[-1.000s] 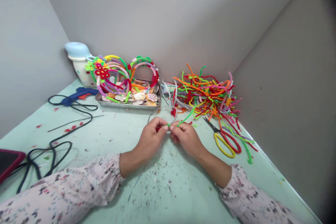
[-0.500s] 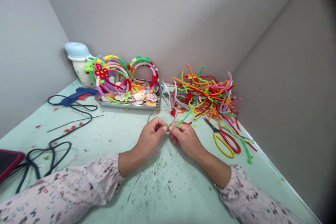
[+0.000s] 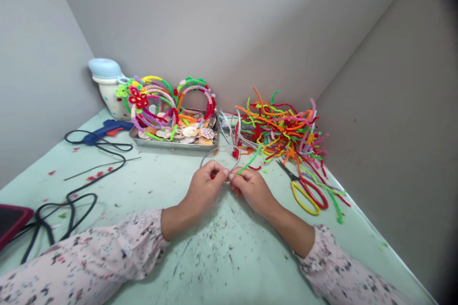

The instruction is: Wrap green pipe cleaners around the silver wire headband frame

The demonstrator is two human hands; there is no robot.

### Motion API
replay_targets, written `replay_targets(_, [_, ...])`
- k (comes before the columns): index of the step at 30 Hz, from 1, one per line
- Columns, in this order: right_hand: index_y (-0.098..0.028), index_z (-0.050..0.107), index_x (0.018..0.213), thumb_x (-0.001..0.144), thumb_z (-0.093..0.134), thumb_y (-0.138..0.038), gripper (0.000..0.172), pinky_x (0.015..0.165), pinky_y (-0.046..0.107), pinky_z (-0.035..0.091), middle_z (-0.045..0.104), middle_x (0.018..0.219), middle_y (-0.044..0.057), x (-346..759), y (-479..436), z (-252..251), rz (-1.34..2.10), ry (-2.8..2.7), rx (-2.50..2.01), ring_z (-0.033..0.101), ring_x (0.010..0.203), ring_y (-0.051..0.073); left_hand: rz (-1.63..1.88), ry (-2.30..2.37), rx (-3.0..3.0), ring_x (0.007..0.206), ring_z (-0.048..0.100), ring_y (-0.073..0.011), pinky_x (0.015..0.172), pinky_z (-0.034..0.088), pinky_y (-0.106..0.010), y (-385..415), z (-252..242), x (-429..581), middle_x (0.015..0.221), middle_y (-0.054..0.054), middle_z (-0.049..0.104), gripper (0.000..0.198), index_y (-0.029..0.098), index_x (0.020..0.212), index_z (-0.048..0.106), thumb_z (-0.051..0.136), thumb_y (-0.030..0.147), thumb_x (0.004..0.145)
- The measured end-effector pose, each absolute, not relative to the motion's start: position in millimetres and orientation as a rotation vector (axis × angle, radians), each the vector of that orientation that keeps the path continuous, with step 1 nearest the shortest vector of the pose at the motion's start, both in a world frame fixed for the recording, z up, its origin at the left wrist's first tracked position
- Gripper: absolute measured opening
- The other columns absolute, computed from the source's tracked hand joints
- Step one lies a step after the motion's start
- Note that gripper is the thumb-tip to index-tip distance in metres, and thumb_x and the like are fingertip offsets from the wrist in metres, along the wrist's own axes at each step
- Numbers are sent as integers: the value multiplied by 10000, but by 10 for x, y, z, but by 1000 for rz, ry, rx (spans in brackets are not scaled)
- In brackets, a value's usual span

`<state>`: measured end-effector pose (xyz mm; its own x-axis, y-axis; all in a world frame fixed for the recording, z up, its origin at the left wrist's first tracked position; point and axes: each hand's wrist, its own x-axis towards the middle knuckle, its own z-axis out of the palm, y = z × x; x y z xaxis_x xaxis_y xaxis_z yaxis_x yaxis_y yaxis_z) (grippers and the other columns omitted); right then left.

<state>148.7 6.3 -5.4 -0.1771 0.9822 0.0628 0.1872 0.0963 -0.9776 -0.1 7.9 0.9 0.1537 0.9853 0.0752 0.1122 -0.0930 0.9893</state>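
Note:
My left hand (image 3: 209, 182) pinches a thin grey wire hoop (image 3: 203, 157) at its near side. Close against it, fingertips almost touching, my right hand (image 3: 252, 188) is closed on a green pipe cleaner (image 3: 251, 160). The free end of that pipe cleaner sticks up and away to the right from between my fingers. Where it meets the hoop is hidden by my fingertips. The hoop loops away from me, above the table. Scissors (image 3: 304, 188) with one red and one yellow handle lie right of my right hand.
A metal tray (image 3: 171, 144) of shells holds several colourful fuzzy hoops (image 3: 196, 88). At the back right is a heap of pipe cleaners (image 3: 282, 124). A blue glue gun (image 3: 107, 129), its dark cord (image 3: 71, 195), a lidded container (image 3: 109, 88) and a red-edged device (image 3: 16, 221) occupy the left.
The green pipe cleaner's free end has swung slightly left and down. The bit of green at my left fingertips is now covered. Both hands keep nearly the same place.

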Motion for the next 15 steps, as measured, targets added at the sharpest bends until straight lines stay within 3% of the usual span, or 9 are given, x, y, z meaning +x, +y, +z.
replay_targets(7, [-175, 557, 635, 815, 549, -335, 240, 503, 248, 374, 522, 534, -32, 1499, 61, -27, 1207, -1430, -1171, 477, 479, 107, 1102, 1073, 1327, 474, 372, -78, 448, 311, -207, 93, 0, 14, 587, 61, 450, 160, 181, 770, 522, 552, 328, 825])
replay_targets(15, [-178, 555, 669, 779, 566, -292, 159, 517, 249, 368, 539, 547, -30, 1524, 78, -43, 1252, -1364, -1163, 467, 493, 107, 1085, 1045, 1292, 476, 364, -73, 443, 290, -207, 75, 10, 20, 601, 56, 458, 121, 180, 808, 526, 573, 292, 804])
